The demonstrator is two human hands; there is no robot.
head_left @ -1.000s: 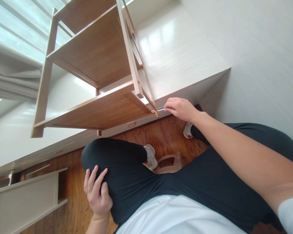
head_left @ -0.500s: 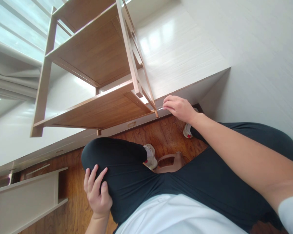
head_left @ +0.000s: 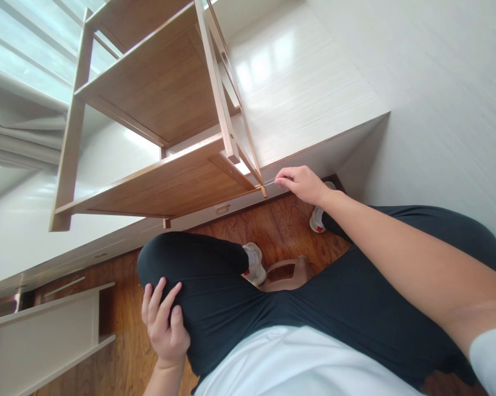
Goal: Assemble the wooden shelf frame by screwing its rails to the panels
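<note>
Reaching forward, the right hand [head_left: 303,184] pinches a thin, pale metal tool [head_left: 271,185] between thumb and fingertips [head_left: 280,180], the other fingers curled in behind. The tool sticks out to the left of those fingertips and its far tip meets the bottom corner of the wooden shelf unit [head_left: 161,137], right where the slim leg [head_left: 264,191] ends (too small to say what kind of tool it is, or whether the tip sits in a fitting). No brand, label or writing can be read anywhere in view; the small metal plate [head_left: 222,209] on the white base below the shelf is too small to make out.

The left hand [head_left: 164,324] lies flat on the left knee [head_left: 169,264] of the dark trousers, fingers spread and loose, gripping nothing. It is well apart from the tool and the shelf.

The shelf unit stands tilted on the white platform [head_left: 297,93], with its brown boards facing the camera. Under the seated person a brown stool [head_left: 287,273] shows between the legs, with a white shoe [head_left: 255,265] just beside it and the other shoe [head_left: 319,219] near the right wrist. A white panel frame [head_left: 45,341] lies on the wooden floor [head_left: 124,308] at the lower left, near the left hand but not touching it.
</note>
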